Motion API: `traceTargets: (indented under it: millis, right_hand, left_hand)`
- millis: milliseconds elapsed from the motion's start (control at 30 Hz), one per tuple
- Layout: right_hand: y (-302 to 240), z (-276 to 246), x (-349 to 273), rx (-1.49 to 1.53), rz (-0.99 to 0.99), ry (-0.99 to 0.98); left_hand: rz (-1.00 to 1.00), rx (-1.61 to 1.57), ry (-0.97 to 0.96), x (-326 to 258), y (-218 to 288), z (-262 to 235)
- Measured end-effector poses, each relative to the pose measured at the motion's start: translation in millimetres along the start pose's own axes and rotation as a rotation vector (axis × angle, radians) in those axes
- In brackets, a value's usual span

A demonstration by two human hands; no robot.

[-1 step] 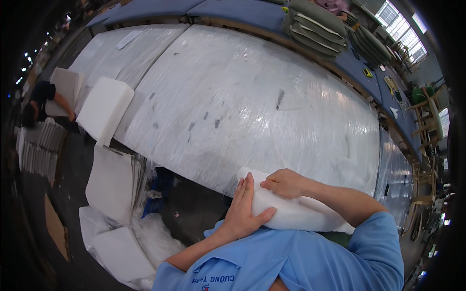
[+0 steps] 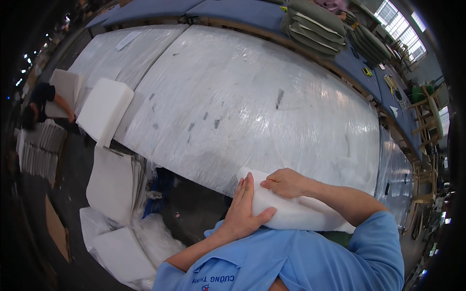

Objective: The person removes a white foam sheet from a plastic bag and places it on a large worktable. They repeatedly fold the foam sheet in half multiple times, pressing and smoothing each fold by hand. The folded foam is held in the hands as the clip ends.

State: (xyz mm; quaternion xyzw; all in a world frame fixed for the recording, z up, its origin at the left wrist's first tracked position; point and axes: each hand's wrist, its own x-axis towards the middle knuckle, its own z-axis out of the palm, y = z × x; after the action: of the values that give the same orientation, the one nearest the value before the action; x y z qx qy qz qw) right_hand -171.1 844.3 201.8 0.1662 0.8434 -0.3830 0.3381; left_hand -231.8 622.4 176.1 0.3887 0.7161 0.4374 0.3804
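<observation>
A white, soft-looking foam cushion point(image 2: 291, 213) lies between my body and the near edge of the plastic-covered table point(image 2: 233, 106). My left hand point(image 2: 244, 208) holds its left end, the fingers straight along that end and the thumb spread over the face. Just right of it, my right hand point(image 2: 285, 183) is closed, its thumb and fingers pinched on the cushion's upper edge. Whatever fine thing may be inside that pinch is hidden. My right forearm crosses over part of the cushion.
Another white cushion point(image 2: 106, 109) sits on the table's left corner. Below it stand white foam sheets point(image 2: 110, 179) and a plastic-wrapped piece point(image 2: 121, 252). A co-worker point(image 2: 46, 99) bends at far left. Grey-green cushions point(image 2: 314, 29) are stacked on the blue table point(image 2: 238, 13) behind; wooden chairs point(image 2: 427, 121) stand right.
</observation>
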Motion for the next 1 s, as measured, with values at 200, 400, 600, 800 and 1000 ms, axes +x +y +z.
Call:
traceTargets:
  millis: [200, 400, 600, 800, 1000]
  right_hand:
    - [8, -9, -4, -0.12, 0.004, 0.003]
    - [39, -32, -19, -0.1, 0.128, 0.059]
    - [-6, 4, 3, 0.17, -0.281, 0.145]
    - [8, -4, 2, -0.063, -0.278, 0.027]
    - [13, -18, -5, -0.178, -0.262, -0.014]
  left_hand:
    - [0.006, -0.019, 0.029, 0, 0, 0]
    - [0.009, -0.122, 0.023, -2, -2, -3]
    - [0.045, -0.14, 0.02, 3, 2, -1]
    - [0.109, -0.066, -0.003, 4, -6, 3]
    - [0.098, -0.059, -0.043, 11, -3, 0]
